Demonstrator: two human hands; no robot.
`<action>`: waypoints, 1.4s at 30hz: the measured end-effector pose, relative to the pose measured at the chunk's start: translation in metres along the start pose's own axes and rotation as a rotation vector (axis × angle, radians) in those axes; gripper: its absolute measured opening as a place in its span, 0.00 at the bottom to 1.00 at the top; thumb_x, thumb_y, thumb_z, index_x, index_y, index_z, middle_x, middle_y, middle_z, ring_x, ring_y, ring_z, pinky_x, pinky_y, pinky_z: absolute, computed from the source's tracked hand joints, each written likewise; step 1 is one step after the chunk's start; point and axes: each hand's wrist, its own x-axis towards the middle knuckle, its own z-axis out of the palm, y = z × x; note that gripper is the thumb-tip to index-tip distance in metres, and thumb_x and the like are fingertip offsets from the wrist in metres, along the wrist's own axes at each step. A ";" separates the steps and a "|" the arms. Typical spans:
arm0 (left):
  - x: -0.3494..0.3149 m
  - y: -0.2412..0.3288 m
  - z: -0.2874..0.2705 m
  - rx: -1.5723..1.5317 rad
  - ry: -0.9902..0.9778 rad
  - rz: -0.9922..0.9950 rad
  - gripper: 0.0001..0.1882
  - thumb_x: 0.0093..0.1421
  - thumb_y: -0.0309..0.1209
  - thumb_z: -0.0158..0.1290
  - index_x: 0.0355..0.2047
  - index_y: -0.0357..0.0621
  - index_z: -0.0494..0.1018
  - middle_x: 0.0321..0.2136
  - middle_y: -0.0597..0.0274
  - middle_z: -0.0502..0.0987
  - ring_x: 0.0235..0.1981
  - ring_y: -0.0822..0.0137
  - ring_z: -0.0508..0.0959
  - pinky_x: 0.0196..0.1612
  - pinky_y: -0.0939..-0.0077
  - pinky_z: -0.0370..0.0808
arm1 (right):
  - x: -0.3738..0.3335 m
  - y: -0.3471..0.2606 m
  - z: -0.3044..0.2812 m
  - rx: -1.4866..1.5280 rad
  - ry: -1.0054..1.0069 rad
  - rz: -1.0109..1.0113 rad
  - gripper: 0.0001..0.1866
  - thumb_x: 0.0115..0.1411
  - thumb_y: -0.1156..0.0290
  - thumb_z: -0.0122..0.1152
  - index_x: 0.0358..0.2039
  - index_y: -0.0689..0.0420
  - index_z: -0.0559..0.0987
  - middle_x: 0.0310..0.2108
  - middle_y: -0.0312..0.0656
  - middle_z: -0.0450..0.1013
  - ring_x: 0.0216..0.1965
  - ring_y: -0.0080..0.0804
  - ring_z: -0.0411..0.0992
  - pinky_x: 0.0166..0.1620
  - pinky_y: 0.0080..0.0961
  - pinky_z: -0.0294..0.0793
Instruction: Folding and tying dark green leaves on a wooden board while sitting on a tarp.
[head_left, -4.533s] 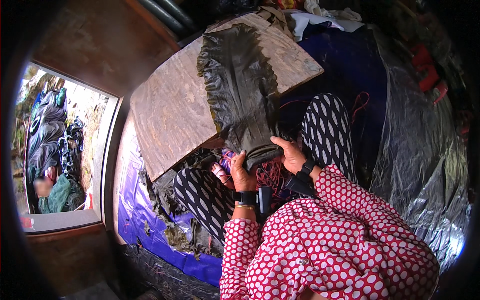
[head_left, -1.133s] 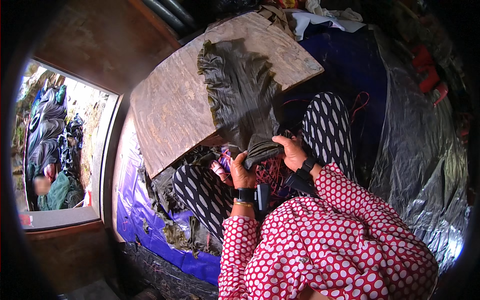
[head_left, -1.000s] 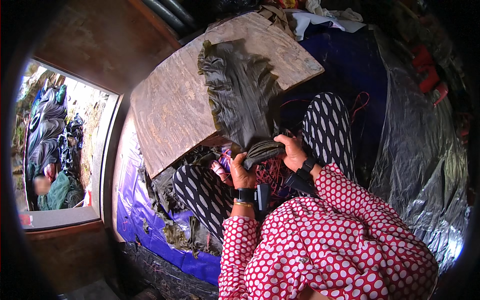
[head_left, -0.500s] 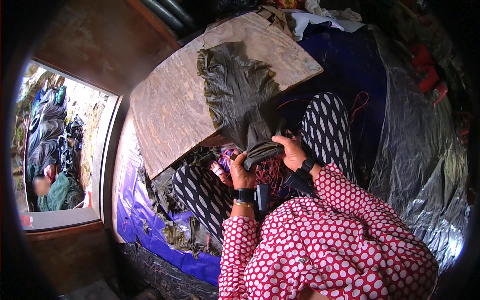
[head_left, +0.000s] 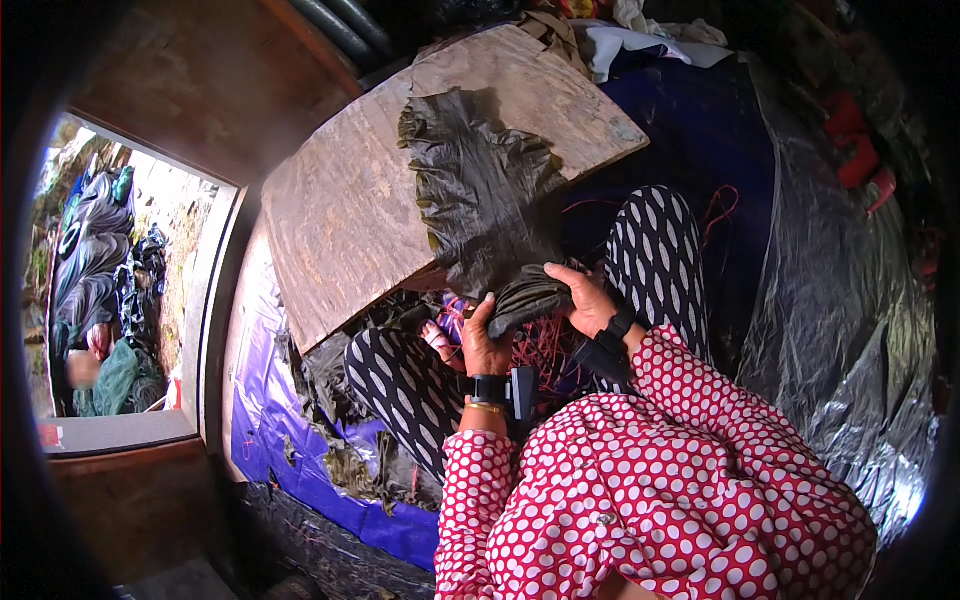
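Note:
A broad, dark, wet kelp sheet (head_left: 485, 190) with ruffled edges lies over a wooden board (head_left: 335, 225) and hangs off its near edge toward me. Its near end is gathered into a folded bundle between my hands. My left hand (head_left: 485, 345) grips the bundle's left end, thumb pointing up. At the other end my right hand (head_left: 590, 302) is closed, its thumb on top of the folds. Several fingers of both hands are hidden under the kelp. Red string (head_left: 545, 350) lies in a tangle below the bundle, between my knees.
Dark scraps (head_left: 345, 470) lie on blue sheeting (head_left: 300, 500) at the left. Grey plastic film (head_left: 815, 330) covers the right side. A framed opening (head_left: 215, 300) at the far left shows dark bundles and netting outside. White cloth (head_left: 650, 45) lies behind the board.
The kelp near my hands has spread wider and lies less pinched, and its folds have shifted slightly. Both hands stay in nearly the same place and keep their hold.

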 end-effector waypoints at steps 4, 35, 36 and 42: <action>0.004 -0.005 -0.008 0.039 0.002 0.024 0.11 0.57 0.28 0.48 0.39 0.36 0.72 0.38 0.55 0.77 0.40 0.62 0.76 0.45 0.70 0.74 | 0.001 0.005 -0.005 -0.058 0.061 -0.090 0.13 0.51 0.72 0.61 0.39 0.55 0.76 0.38 0.34 0.74 0.39 0.24 0.71 0.46 0.25 0.69; -0.006 0.005 0.012 -0.077 -0.068 -0.029 0.14 0.56 0.31 0.53 0.42 0.38 0.72 0.40 0.54 0.77 0.41 0.59 0.77 0.47 0.67 0.73 | 0.002 -0.003 -0.003 0.010 0.008 0.119 0.22 0.53 0.63 0.63 0.48 0.54 0.73 0.43 0.35 0.72 0.43 0.25 0.69 0.49 0.30 0.66; -0.003 0.003 0.006 -0.079 -0.066 -0.027 0.14 0.56 0.31 0.53 0.42 0.38 0.72 0.40 0.54 0.77 0.41 0.59 0.77 0.47 0.67 0.73 | -0.001 -0.003 -0.001 -0.038 0.030 0.034 0.20 0.52 0.66 0.62 0.46 0.54 0.73 0.41 0.35 0.73 0.41 0.24 0.69 0.48 0.28 0.67; 0.012 -0.006 -0.022 -0.050 -0.034 0.015 0.12 0.54 0.28 0.50 0.38 0.36 0.72 0.37 0.54 0.77 0.39 0.59 0.77 0.47 0.67 0.73 | -0.004 0.004 0.004 -0.110 0.101 -0.205 0.10 0.52 0.72 0.60 0.36 0.54 0.76 0.34 0.32 0.73 0.35 0.23 0.70 0.43 0.23 0.69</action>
